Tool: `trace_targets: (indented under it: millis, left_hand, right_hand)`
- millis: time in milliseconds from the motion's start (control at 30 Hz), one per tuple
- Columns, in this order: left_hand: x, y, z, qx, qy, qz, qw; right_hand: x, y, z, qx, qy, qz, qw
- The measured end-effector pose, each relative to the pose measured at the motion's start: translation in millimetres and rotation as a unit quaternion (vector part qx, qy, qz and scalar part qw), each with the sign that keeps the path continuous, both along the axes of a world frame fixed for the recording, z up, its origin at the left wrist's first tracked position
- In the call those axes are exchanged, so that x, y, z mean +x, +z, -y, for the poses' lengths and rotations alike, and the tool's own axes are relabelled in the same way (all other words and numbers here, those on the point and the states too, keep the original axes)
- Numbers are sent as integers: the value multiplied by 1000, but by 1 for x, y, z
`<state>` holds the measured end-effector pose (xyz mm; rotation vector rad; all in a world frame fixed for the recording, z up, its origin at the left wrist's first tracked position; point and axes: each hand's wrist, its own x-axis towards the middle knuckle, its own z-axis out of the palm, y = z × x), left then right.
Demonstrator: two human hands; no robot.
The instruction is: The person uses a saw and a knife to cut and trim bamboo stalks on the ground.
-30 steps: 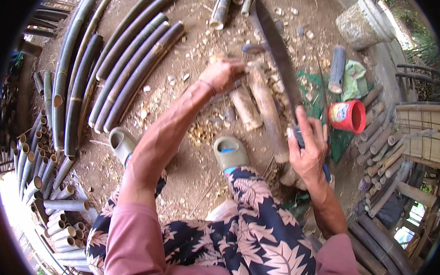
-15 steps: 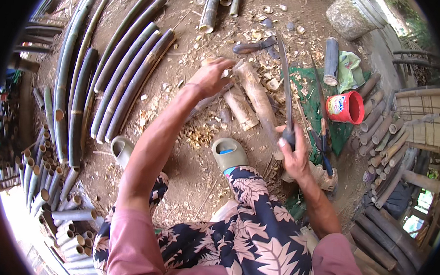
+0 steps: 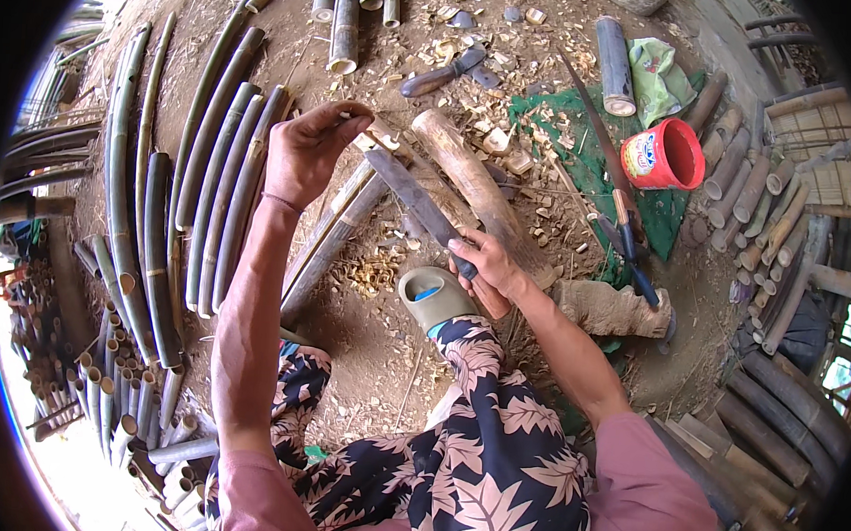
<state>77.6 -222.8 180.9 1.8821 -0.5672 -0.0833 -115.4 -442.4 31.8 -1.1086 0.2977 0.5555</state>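
My right hand (image 3: 487,263) grips a machete (image 3: 414,197) by its handle. Its dark blade points away to the left, the tip close to the far end of a bamboo pole (image 3: 337,228) with a pale split or gap along it. Above that end, my left hand (image 3: 307,151) is raised with its fingers pinched; a small pale bit shows at the fingertips, too small to name. A thick peeled log (image 3: 472,173) lies just right of the blade, and bamboo shavings (image 3: 373,268) are scattered below it.
Long bamboo poles (image 3: 216,171) lie at the left. On the far ground is a wooden-handled knife (image 3: 443,72). A saw (image 3: 598,131) rests on green netting (image 3: 670,214) beside a red bucket (image 3: 677,153). Stacked bamboo (image 3: 760,214) lines the right; a wood block (image 3: 604,307) is nearer.
The machete has swung from upright down to the left, its tip now by the bamboo's end. My left hand has moved left and its fingers have closed into a pinch. The view has shifted.
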Motion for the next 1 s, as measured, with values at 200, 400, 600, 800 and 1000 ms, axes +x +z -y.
trace_targets:
  millis: [200,400,600,800,1000]
  left_hand:
    - [-8,2,7,63,71,-17,995]
    - [-14,7,14,12,28,-44,999]
    - [-19,-21,18,116,117,-2,986]
    - [-24,-25,25,27,113,68,991]
    - [-19,-28,12,82,109,48,989]
  right_hand:
    - [-1,12,12,-40,52,-12,998]
    - [-41,99,30,-184,-1,68,981]
    - [3,207,27,-544,-1,488,683]
    - [40,205,10,-662,88,430,607]
    - [34,189,10,-622,45,434,650]
